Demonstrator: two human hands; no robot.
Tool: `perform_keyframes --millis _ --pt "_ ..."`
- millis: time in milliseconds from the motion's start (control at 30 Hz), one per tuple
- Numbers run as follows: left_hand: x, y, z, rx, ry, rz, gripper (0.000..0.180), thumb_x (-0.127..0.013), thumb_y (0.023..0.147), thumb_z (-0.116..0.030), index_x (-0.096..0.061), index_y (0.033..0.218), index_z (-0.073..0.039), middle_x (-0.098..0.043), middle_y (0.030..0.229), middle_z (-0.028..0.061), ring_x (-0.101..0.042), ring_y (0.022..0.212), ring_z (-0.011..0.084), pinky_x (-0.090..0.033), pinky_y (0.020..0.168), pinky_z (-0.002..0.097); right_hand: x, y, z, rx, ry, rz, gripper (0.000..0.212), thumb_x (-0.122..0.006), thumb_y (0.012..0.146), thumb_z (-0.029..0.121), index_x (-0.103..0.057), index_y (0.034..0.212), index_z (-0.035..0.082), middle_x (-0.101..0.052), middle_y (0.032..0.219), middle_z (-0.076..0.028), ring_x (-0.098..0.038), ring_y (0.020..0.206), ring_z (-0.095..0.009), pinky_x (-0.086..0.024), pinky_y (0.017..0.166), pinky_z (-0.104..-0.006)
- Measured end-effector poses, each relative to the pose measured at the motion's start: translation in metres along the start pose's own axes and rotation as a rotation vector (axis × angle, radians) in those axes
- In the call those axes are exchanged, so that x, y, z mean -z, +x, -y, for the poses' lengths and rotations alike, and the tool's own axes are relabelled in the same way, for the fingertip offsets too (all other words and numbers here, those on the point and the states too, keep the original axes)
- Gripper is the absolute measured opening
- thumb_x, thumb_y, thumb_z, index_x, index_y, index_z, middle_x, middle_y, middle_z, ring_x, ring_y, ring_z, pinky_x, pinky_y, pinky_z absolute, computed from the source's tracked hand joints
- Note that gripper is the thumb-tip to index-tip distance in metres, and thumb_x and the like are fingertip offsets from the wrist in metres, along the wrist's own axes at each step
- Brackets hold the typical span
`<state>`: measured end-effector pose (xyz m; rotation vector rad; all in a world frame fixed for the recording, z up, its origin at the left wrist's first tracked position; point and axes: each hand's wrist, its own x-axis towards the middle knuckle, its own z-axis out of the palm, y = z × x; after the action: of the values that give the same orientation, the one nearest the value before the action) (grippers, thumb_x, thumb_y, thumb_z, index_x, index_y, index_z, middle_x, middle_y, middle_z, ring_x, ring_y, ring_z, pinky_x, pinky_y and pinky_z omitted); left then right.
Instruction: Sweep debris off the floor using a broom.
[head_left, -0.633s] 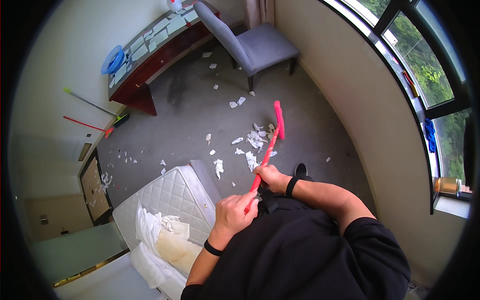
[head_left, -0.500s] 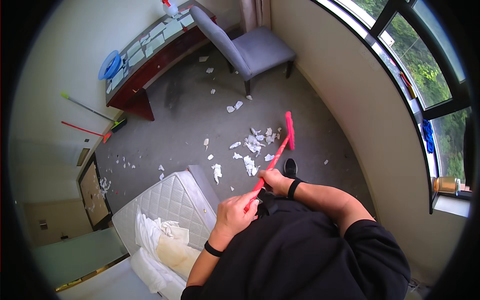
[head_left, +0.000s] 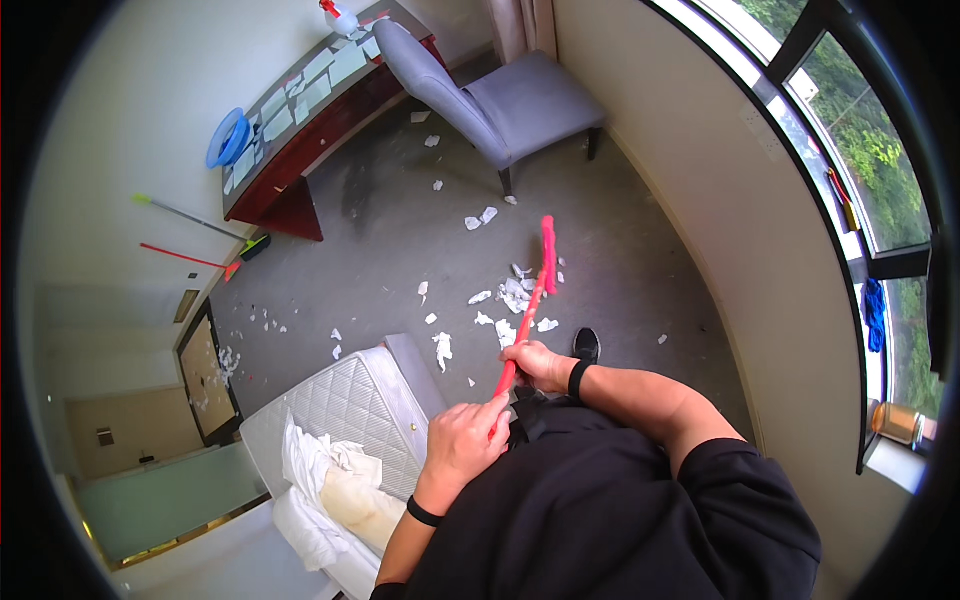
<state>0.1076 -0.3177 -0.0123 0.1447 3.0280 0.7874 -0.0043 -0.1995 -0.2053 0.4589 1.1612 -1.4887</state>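
Observation:
Both my hands are closed around the red handle of a broom with a pink head. My left hand grips near the upper end, close to my body. Lower down the handle is my right hand. The broom head stands upright in the picture over the right side of a heap of crumpled white paper scraps, partly covering it. Whether its bristles touch the floor I cannot tell. More paper scraps lie scattered left of the heap.
A bare mattress with white bedding lies at lower left. A grey chair and a dark red desk with a blue basin stand farther off. Another broom and a red-handled tool lean by the left wall. My shoe is near the heap.
The broom head has moved left, from beside the paper heap to over its right part. My hands keep their grip on the handle, and the view has shifted slightly.

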Motion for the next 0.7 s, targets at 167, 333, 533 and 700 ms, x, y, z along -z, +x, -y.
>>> perform_keyframes --millis 167,333,533,700 --pt "0.003 0.018 -0.023 -0.029 0.094 -0.056 0.022 -0.075 0.083 -0.014 -0.077 0.104 -0.009 -0.066 0.066 0.0066 -0.064 0.058 0.0258 -0.051 0.055 0.0384 -0.006 -0.018 0.035 0.063 -0.030 0.045 0.022 -0.065 0.087 0.021 -0.056 0.072 0.007 -0.051 0.060 -0.005 -0.043 0.046 -0.015 -0.033 0.045 -0.0342" --pt "-0.005 0.029 -0.035 -0.046 -0.001 -0.154 0.021 -0.076 0.082 -0.012 -0.077 0.102 -0.008 -0.063 0.062 0.0055 -0.061 0.053 0.0250 -0.048 0.052 0.0370 0.011 -0.032 0.051 0.037 -0.188 -0.006 0.020 -0.067 0.089 0.024 -0.058 0.086 0.006 -0.054 0.068 -0.004 -0.045 0.050 -0.016 -0.033 0.047 -0.0357" --pt "-0.023 0.047 -0.047 0.213 -0.235 0.026 0.027 -0.072 0.090 -0.019 -0.074 0.116 -0.010 -0.068 0.069 0.0062 -0.067 0.062 0.0260 -0.051 0.058 0.0401 0.054 -0.025 0.052 -0.021 -0.221 -0.148 0.022 -0.063 0.088 0.021 -0.058 0.074 0.005 -0.050 0.058 -0.005 -0.041 0.043 -0.017 -0.028 0.042 -0.0375" --pt "-0.028 0.054 -0.054 0.315 -0.281 0.109 0.031 -0.069 0.093 -0.019 -0.072 0.123 -0.013 -0.070 0.072 0.0082 -0.069 0.066 0.0292 -0.053 0.060 0.0424 0.077 -0.021 0.040 -0.137 -0.113 -0.090 0.025 -0.064 0.093 0.021 -0.054 0.073 0.010 -0.045 0.058 -0.003 -0.038 0.045 -0.015 -0.027 0.043 -0.0342"
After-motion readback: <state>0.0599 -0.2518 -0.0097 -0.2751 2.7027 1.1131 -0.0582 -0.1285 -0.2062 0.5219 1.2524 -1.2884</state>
